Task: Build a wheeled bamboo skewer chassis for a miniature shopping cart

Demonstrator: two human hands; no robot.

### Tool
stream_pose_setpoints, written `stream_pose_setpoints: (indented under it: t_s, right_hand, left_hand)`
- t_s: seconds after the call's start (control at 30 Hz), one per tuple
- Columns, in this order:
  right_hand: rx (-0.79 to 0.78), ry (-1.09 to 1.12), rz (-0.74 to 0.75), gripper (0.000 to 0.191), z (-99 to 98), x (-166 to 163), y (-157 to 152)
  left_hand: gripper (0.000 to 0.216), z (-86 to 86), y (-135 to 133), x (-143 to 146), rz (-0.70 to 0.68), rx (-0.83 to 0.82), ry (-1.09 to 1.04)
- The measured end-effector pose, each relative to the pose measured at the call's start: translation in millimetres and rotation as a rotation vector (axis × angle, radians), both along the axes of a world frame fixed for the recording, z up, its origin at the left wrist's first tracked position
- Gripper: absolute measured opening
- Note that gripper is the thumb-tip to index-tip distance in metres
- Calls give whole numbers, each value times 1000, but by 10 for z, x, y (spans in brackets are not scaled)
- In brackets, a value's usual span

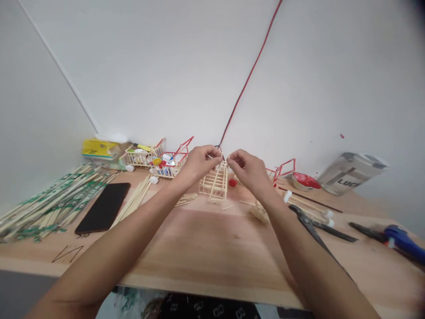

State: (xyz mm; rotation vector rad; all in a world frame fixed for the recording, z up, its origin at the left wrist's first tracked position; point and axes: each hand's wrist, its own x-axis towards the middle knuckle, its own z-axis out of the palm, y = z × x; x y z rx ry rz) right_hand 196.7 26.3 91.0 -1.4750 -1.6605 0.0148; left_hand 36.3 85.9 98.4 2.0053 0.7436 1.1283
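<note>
A small frame of pale wooden sticks (214,182), with crossing bars, sits on the wooden table between my hands. My left hand (203,160) is over its far left side, thumb and fingertips pinched together. Across from it my right hand (246,169) is pinched in the same way at the far right corner. Whatever lies between the fingertips of either hand is too small to make out. A red cap (233,182) rests beside the frame, and short cut sticks (186,199) lie to its left.
Left are wrapped chopsticks (53,199), a black phone (103,208), loose sticks (134,199) and stick carts with bottle caps (168,165). Right are a red-painted cart part (284,170), a bowl of red paint (306,180), a can (352,173), black-handled pliers (308,221) and a blue-handled tool (403,241).
</note>
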Motion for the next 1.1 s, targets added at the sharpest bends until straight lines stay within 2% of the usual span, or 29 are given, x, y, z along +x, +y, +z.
stream_pose_setpoints:
  t_s: [0.17, 0.3, 0.43, 0.63, 0.8, 0.93, 1.1]
  right_hand:
    - [44, 30, 43, 11, -63, -91, -341]
    - [71, 16, 71, 10, -207, -148, -524]
    - [121, -72, 77, 13, -400, -164, -689]
    - [254, -260, 162, 14, -665, -157, -1021]
    - [297, -361, 268, 13, -825, -198, -1329]
    - [265, -392, 363, 14, -952, -244, -1524]
    - [193, -375, 424, 19, -1102, -257, -1658]
  left_hand:
    - [8, -51, -391, -112, -11, 44, -42]
    - [5, -163, -631, -187, 8, 109, -13]
    - [7, -333, -846, -286, 11, 217, -1]
    - [11, -619, -1179, -455, 2, 402, 27]
    - [16, -879, -1436, -592, -71, 499, 50]
    - [27, -1067, -1597, -742, -100, 598, 138]
    - [39, -1187, -1740, -869, -136, 636, 255]
